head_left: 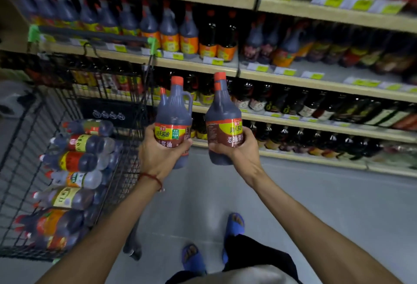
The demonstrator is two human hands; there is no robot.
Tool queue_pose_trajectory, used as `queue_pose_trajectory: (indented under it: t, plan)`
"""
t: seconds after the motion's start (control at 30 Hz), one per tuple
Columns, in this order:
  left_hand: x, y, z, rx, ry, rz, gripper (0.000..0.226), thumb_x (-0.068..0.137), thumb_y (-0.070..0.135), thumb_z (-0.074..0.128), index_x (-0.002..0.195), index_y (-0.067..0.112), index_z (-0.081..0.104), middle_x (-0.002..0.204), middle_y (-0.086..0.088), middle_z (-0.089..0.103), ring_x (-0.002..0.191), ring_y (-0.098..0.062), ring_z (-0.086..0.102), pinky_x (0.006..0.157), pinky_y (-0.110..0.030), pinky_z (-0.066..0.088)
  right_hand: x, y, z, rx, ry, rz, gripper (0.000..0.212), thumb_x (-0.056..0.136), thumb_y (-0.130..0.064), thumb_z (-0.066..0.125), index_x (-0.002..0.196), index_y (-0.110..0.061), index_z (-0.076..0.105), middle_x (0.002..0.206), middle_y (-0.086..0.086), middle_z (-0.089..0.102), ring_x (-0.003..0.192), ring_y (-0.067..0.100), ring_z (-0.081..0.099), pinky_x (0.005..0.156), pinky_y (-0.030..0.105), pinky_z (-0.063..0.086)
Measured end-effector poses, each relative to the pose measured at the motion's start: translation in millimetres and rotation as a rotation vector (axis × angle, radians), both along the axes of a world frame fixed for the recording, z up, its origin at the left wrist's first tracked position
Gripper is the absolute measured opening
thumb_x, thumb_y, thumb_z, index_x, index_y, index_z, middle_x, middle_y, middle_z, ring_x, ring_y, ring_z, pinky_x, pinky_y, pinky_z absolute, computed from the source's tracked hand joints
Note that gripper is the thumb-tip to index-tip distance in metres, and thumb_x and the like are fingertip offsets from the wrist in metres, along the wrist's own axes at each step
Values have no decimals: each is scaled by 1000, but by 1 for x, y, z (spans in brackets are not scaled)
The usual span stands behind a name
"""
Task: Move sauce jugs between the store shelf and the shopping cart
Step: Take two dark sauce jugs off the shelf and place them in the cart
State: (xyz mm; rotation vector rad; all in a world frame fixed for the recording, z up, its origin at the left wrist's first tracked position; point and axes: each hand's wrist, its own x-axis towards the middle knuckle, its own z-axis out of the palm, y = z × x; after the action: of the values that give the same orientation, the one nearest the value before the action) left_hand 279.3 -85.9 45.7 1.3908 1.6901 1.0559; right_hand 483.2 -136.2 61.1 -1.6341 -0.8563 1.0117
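Observation:
My left hand (161, 155) grips a dark sauce jug (174, 112) with a red cap, a side handle and a red and yellow label, held upright. A second smaller red cap shows just behind it. My right hand (237, 146) holds another dark sauce jug (223, 112) upright by its lower body. Both jugs hang in the air in front of the store shelf (216, 68), between the cart and the shelves. The black wire shopping cart (20, 148) stands at the left with several sauce bottles (72, 162) lying on their sides in it.
The shelves hold rows of dark sauce jugs (169, 31) with orange labels and many bottles further right. A bare gap (334, 72) shows on the middle shelf at right. Grey floor (316, 193) lies below. My feet in blue sandals (234, 225) stand beside the cart.

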Motion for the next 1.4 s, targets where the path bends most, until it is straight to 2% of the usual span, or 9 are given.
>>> queue_pose_trajectory:
  t: [0.2, 0.33, 0.43, 0.63, 0.83, 1.0, 1.17, 1.3, 1.4]
  plan:
    - [68, 3, 8, 19, 26, -135, 86, 53, 53, 95, 123, 25, 53, 101, 12, 66, 91, -13, 68, 82, -33, 56, 64, -25, -2, 27, -3, -167, 91, 52, -28, 103, 126, -17, 50, 111, 0, 71, 94, 14, 72, 76, 25, 59]
    - [132, 7, 16, 28, 60, -173, 80, 56, 44, 97, 119, 22, 53, 98, 11, 65, 90, -16, 66, 82, -34, 54, 120, -35, -4, 45, -45, -220, 92, 47, -37, 100, 124, -20, 52, 109, -2, 71, 95, 15, 72, 79, 30, 61]
    - [190, 9, 21, 62, 71, -197, 80, 53, 40, 97, 113, 28, 45, 93, 18, 59, 90, -17, 64, 81, -33, 52, 169, -38, -5, 68, -65, -234, 85, 54, -27, 104, 122, -19, 54, 105, -5, 71, 92, 11, 71, 74, 22, 58]
    - [303, 10, 27, 89, 122, -214, 88, 50, 46, 97, 119, 24, 48, 102, 7, 66, 89, -16, 64, 75, -29, 49, 280, -36, -5, 98, -114, -189, 91, 51, -35, 104, 126, -21, 55, 105, -10, 70, 91, 5, 70, 80, 25, 60]
    - [404, 8, 26, 61, 124, -213, 89, 50, 47, 97, 119, 25, 45, 103, 6, 65, 89, -17, 65, 77, -32, 52, 383, -35, -4, 107, -216, -146, 92, 59, -30, 102, 134, -17, 51, 108, -12, 65, 96, 2, 66, 75, 12, 56]
    - [466, 23, 23, 77, 156, -235, 93, 43, 55, 92, 118, 28, 45, 107, 6, 64, 92, -17, 65, 77, -34, 55, 446, -21, -10, 72, -187, -196, 93, 59, -24, 100, 136, -16, 48, 106, -15, 63, 94, 4, 66, 81, 22, 57]
    - [519, 57, 13, 77, 145, -263, 92, 47, 44, 95, 122, 22, 46, 101, 8, 64, 87, -15, 66, 73, -33, 56, 497, 7, -19, 52, -160, -238, 87, 60, -17, 99, 126, -21, 43, 104, -12, 62, 89, 5, 65, 70, 15, 52]
    - [563, 95, 3, 46, 140, -256, 89, 52, 37, 97, 123, 19, 47, 101, 7, 63, 84, -15, 63, 61, -18, 43, 539, 41, -29, 48, -185, -244, 88, 58, -14, 100, 124, -20, 42, 106, -9, 62, 91, 7, 66, 72, 18, 54]
    - [595, 126, -5, 22, 125, -238, 87, 53, 38, 97, 121, 20, 47, 101, 7, 62, 86, -16, 63, 66, -23, 44, 568, 71, -35, 32, -193, -247, 89, 58, -14, 99, 124, -20, 41, 106, -9, 61, 91, 8, 66, 70, 18, 54]
